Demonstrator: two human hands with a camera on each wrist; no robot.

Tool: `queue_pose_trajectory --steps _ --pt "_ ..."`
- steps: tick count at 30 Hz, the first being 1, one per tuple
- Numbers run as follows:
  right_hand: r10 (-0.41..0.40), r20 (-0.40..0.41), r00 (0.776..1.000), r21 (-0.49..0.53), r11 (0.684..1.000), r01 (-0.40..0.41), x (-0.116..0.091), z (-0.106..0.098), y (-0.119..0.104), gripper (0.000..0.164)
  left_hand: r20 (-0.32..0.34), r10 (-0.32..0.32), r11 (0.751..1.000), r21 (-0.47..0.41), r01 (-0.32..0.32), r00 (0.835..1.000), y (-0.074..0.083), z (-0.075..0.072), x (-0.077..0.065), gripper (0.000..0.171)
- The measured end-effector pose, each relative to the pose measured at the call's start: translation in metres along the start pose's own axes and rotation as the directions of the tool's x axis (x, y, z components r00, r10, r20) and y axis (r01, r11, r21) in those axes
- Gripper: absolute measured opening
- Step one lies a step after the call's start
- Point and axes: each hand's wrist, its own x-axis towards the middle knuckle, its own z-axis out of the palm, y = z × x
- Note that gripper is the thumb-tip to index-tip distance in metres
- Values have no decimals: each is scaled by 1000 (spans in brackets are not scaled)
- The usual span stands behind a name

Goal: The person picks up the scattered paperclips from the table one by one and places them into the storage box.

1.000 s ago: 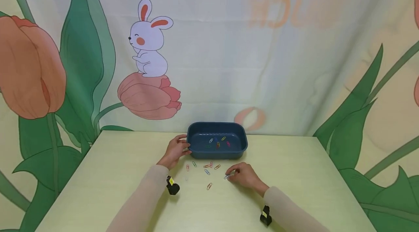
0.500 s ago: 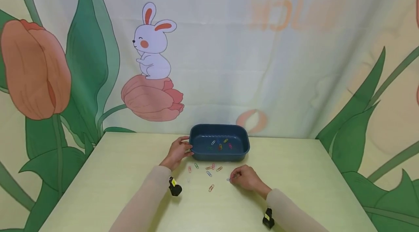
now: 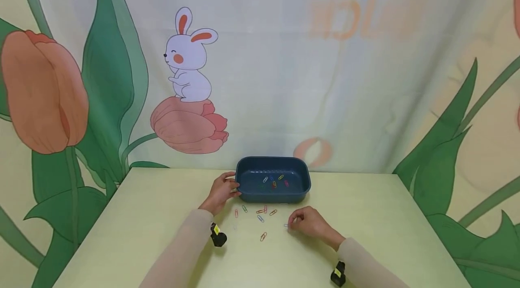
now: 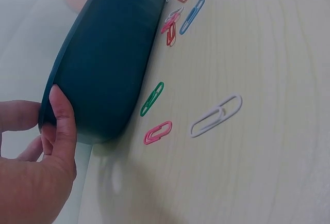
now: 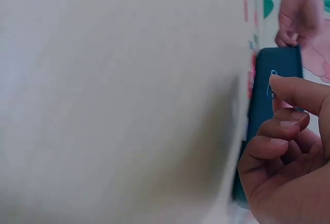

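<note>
Blue bin (image 3: 273, 198) was set at the far edge of the desk (image 3: 378, 225), roughly midway between the far corners. White clip (image 3: 265, 179), yellow clip (image 3: 280, 177) and a few others were contained in it. Bin's left end was held by the left grip (image 3: 221, 192), pinched between thumb and fingers. Pale blue clip (image 5: 268, 88) was pinched thumb-to-finger by the right grip (image 3: 310, 222), between bin and the desk's right near corner; desk contact couldn't be told. Loose clips were scattered on the bin's near side: pink clip (image 4: 158, 132) and green clip (image 4: 152, 99) toward the left edge, reddish clip (image 3: 263, 236) furthest toward the near edge. Black camera (image 3: 218, 236) was worn on the left wrist. Rabbit-print curtain (image 3: 260, 76) was hung behind the far edge.
</note>
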Motion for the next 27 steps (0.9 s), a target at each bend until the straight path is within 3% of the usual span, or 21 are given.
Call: queue_pose_trajectory --steps 5,19,27 --pt "1 -1 1000 39 999 -1 -7 -12 -9 3 8 7 1000 -13 -7 1000 -2 1 -3 50" --pt "-44 -9 999 100 994 44 -15 -42 -35 5 -1 22 1000 -3 -22 1000 0 4 -3 49" --pt "-32 -16 999 123 992 34 -14 -48 -44 4 -1 16 1000 -6 -16 1000 0 2 -5 51"
